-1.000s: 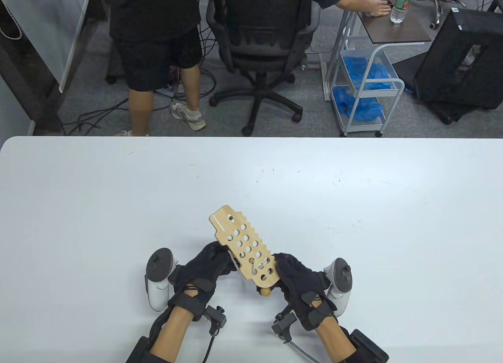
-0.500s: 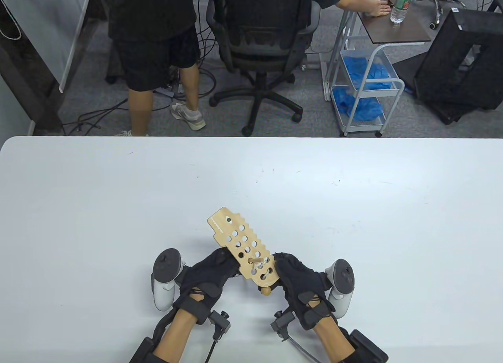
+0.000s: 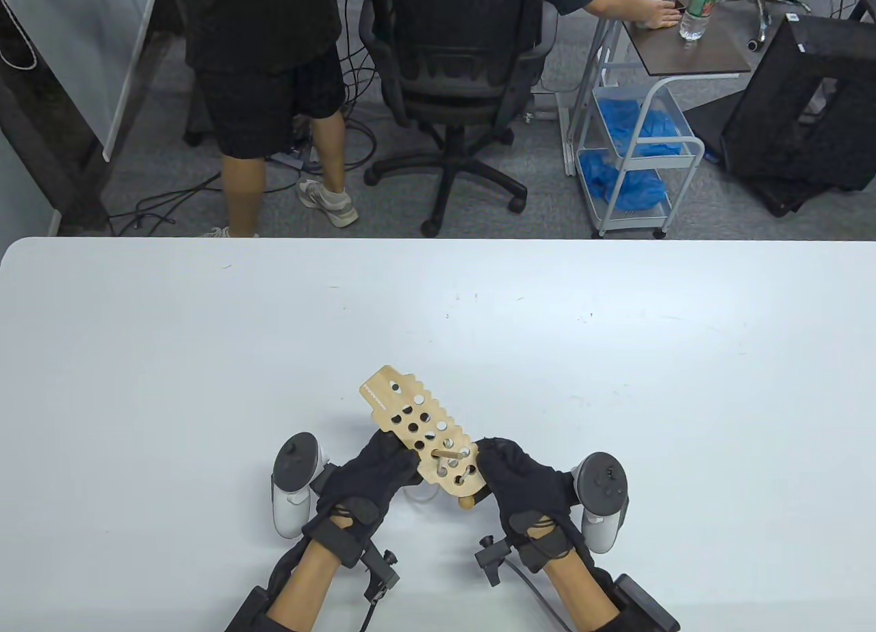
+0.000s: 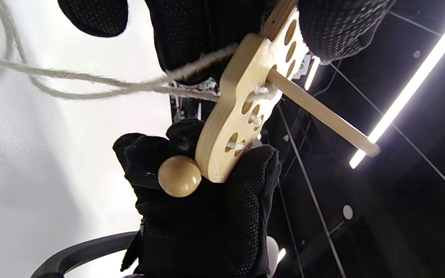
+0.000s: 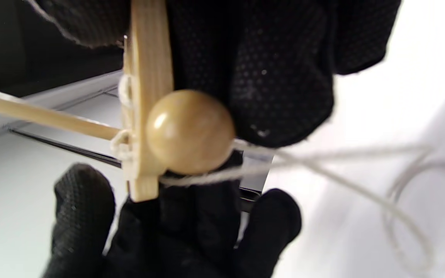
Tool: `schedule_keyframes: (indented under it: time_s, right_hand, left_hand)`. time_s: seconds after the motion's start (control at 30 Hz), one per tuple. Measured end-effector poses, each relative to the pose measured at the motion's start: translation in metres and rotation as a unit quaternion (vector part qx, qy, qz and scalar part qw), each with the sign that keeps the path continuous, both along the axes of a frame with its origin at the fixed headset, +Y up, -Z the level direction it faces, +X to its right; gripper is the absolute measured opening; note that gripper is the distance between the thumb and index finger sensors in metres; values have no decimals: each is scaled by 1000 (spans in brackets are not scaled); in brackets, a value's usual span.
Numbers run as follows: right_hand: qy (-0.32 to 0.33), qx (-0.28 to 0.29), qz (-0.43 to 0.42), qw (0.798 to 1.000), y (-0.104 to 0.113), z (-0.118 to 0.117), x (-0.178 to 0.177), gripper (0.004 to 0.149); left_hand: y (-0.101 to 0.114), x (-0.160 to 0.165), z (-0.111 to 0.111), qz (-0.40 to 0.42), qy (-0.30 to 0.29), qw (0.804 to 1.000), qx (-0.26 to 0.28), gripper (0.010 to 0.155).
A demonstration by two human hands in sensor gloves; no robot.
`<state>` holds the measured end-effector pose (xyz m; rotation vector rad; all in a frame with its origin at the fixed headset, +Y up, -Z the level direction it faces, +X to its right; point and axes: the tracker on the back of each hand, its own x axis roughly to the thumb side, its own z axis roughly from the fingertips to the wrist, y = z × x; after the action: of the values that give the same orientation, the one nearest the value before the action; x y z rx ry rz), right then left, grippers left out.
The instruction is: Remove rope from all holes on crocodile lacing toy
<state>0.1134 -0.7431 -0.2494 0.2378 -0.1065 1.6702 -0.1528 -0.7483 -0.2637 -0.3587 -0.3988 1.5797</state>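
Observation:
The wooden crocodile lacing board (image 3: 416, 423) is held tilted above the table, head pointing far-left. My left hand (image 3: 404, 457) grips its left edge, thumb on top and fingers beneath. My right hand (image 3: 482, 464) grips its tail end. A wooden needle stick (image 3: 446, 452) pokes up through a hole near the tail; it also shows in the left wrist view (image 4: 323, 116). White rope (image 4: 72, 77) is laced through the last few tail holes and hangs loose below the board. A round wooden bead (image 5: 189, 131) sits at the tail tip against my right palm.
The white table (image 3: 205, 358) stretches around the hands. A slack rope loop (image 3: 421, 496) lies on it under the board. Beyond the far edge are an office chair (image 3: 458, 77), a standing person and a wire cart (image 3: 636, 146).
The needle stick has come up through a tail hole. My left hand has moved right, closer under the board, which has tilted slightly. My right hand has stayed on the tail.

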Motion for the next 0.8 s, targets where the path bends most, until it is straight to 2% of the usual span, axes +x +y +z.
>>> schedule_keyframes:
  time_s: [0.07,0.23,0.47,0.67,0.8]
  right_hand:
    - [7,5,-16,1000,1,1,-1,47]
    - [38,-14,-63,997,-5,-1,-4,54]
    - [99,-6,-59,993,-7,-1,-14,58]
    - [67,13,-23,997,-4,0,-10,50]
    - [30,46,27,998,3,2,-5,48]
  left_hand:
    - [0,-2,-1,-1,21,1000,2,71]
    - [-1,-6,-1,13,26,1000,-4,68]
    - [-3,-5,-1,41,23,999,-18,63]
    - [-1,-3,-1,15,13,1000,-13,62]
    - [-2,1,1,-9,-3,1000,-13,69]
